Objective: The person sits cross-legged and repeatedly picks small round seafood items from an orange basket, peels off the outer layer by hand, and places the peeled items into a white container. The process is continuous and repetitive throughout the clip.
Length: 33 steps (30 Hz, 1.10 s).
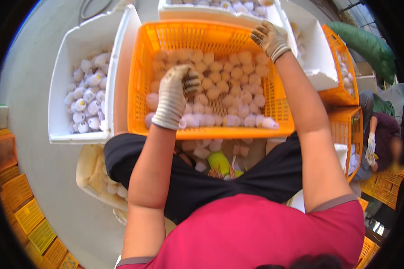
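An orange plastic crate (210,134) stands in front of me, with many round items in white foam-net sleeves (245,95) inside. My left hand (178,82), in a whitish knitted glove with a dark soiled palm side, hovers over the crate's left half with its fingers curled; whether it holds anything is hidden. Near the crate's far right corner is my right hand (269,38), gloved alike, its fingers spread and nothing seen in it. A white foam box (79,139) to the left holds more sleeved items (89,97), some showing yellow at their openings.
Another foam box (222,10) stands beyond the crate, and one (318,53) at the right. Orange crates (343,97) line the right side, near a seated person (383,134) in white gloves. A cream sack (91,171) lies by my left knee. Crates (28,215) stand at far left.
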Available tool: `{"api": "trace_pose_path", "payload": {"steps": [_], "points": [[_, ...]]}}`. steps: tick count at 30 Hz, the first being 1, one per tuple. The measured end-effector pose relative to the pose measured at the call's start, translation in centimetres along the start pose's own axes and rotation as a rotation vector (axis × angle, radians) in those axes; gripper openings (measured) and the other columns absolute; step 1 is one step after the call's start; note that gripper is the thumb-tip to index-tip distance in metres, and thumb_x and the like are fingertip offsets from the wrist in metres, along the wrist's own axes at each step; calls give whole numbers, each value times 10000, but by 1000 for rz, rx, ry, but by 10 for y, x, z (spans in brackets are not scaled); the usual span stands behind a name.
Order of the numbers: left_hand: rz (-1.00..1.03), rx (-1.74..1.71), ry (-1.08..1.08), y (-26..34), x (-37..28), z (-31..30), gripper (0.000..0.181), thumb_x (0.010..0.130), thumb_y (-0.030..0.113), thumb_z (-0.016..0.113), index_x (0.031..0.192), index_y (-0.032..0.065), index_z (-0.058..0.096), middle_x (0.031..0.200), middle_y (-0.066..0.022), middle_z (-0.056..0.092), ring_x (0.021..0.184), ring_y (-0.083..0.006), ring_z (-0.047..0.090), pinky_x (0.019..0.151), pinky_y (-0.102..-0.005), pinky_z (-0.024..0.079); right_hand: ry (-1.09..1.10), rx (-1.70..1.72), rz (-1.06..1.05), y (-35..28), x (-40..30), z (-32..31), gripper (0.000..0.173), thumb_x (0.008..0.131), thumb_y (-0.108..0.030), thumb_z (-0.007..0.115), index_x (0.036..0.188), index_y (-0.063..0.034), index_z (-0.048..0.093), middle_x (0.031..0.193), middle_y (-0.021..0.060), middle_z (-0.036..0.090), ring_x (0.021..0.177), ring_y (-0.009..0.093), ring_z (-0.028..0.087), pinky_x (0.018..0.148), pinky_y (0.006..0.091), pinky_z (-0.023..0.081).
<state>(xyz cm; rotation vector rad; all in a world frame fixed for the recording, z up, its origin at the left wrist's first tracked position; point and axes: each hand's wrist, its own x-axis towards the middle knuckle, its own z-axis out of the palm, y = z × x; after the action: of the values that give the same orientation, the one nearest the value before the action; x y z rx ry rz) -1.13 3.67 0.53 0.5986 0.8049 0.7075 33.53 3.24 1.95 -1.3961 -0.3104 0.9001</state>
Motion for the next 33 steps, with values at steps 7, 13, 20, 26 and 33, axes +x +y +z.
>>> {"api": "trace_pose_path", "payload": {"steps": [7,13,20,26,33], "points": [[-79,115,-75,-11,-1,1,260,951,238,601,1097,23,601,931,-96,684,758,-157,664,669,-258,551,-400,-1891,464,138,-90,-124,527,820,-306,675,1296,-95,593,1205,172,649,1080,298,634,926,402,499],[-121,181,-115,-24,3,-4,260,963,244,590,1096,22,613,944,-88,689,793,-160,671,709,-272,554,-907,-2136,633,112,-129,-112,491,824,-399,674,1185,-69,626,1199,131,657,1065,312,641,889,408,517],[-127,238,-136,-30,3,-3,248,973,254,576,1093,40,614,939,-90,686,769,-164,671,688,-273,561,-944,-1874,597,111,-119,-134,459,770,-269,700,1165,-50,618,1063,146,679,939,278,650,847,347,511],[-379,467,-120,-43,-13,15,441,914,443,604,1102,44,588,895,-84,645,699,-188,638,639,-315,568,-746,-531,243,54,-158,-87,574,736,-227,787,1243,-40,592,1163,58,625,1097,169,577,992,311,446],[-721,71,-540,-51,-27,21,610,971,575,387,1220,43,551,1030,-164,673,797,-266,694,690,-370,597,-600,-493,-361,60,-225,-11,443,731,46,684,1144,-67,570,1222,48,570,1144,156,545,1016,318,437]]}}
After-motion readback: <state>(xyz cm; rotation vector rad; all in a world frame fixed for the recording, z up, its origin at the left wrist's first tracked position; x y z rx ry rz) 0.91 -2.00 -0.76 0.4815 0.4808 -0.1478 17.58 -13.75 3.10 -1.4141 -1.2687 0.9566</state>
